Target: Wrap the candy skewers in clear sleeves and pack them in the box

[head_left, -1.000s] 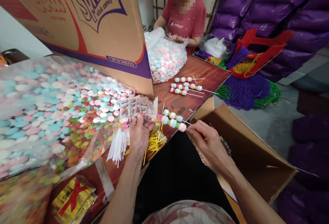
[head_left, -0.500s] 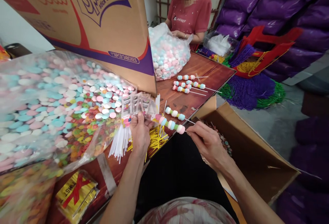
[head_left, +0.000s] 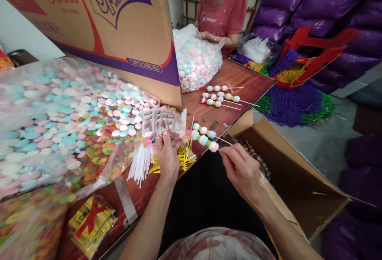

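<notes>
My left hand (head_left: 167, 154) is closed on a clear printed wrapper bag (head_left: 161, 122) at the table's near edge. My right hand (head_left: 238, 168) pinches the stick of a candy skewer (head_left: 203, 139) of pink, blue, white and green discs, whose tip points into the bag's mouth. A second skewer (head_left: 204, 130) lies on the table just behind it. Under my left hand lie white sticks (head_left: 140, 166) and yellow twist ties (head_left: 183, 158).
Big clear bags of pastel candy discs (head_left: 59, 120) fill the left. A cardboard box (head_left: 113, 25) leans over the table. Three finished skewers (head_left: 219, 94) lie farther back. A person in a red shirt (head_left: 222, 15) works at another candy bag (head_left: 193, 61). An open carton (head_left: 286, 172) stands at right.
The skewer's tip has gone further into the bag's mouth as my right hand moved left and slightly up. My left hand keeps its hold on the bag.
</notes>
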Demonstrator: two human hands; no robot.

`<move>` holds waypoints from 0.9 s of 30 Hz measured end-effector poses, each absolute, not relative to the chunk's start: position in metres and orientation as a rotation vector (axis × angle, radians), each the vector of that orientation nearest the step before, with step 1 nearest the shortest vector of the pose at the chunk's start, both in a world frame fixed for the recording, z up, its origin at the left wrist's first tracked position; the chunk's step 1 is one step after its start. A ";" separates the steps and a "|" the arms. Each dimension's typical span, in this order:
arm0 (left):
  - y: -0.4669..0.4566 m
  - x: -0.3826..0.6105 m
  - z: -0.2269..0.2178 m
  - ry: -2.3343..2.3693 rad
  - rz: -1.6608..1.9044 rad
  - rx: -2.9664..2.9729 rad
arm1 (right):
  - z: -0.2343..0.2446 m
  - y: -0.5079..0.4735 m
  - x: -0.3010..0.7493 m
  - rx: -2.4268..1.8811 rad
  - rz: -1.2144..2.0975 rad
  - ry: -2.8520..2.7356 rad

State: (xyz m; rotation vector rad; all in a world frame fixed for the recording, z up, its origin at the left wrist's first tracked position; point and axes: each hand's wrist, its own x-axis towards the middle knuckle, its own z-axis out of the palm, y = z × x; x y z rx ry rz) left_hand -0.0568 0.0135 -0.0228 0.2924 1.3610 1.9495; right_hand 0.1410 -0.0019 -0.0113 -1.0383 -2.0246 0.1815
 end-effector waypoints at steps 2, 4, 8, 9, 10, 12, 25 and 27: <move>0.013 -0.052 -0.027 1.435 1.994 0.338 | -0.013 -0.007 0.139 -1.033 0.016 -2.067; 0.012 -0.051 -0.032 1.505 2.038 0.398 | -0.014 -0.012 0.138 -1.020 -0.067 -2.095; 0.013 -0.055 -0.036 1.622 2.033 0.521 | -0.016 -0.016 0.142 -0.977 0.059 -2.050; 0.013 -0.057 -0.036 1.612 2.013 0.544 | -0.017 -0.015 0.143 -0.974 0.144 -2.016; 0.013 -0.058 -0.035 1.574 1.996 0.559 | -0.018 -0.014 0.144 -0.975 0.245 -1.977; 0.014 -0.059 -0.033 1.474 1.975 0.568 | -0.021 -0.011 0.144 -0.993 0.472 -1.887; 0.012 -0.058 -0.034 1.504 1.918 0.534 | -0.030 -0.009 0.131 -1.223 0.711 -1.657; 0.011 -0.059 -0.033 1.523 1.900 0.523 | -0.030 -0.009 0.131 -1.198 0.674 -1.644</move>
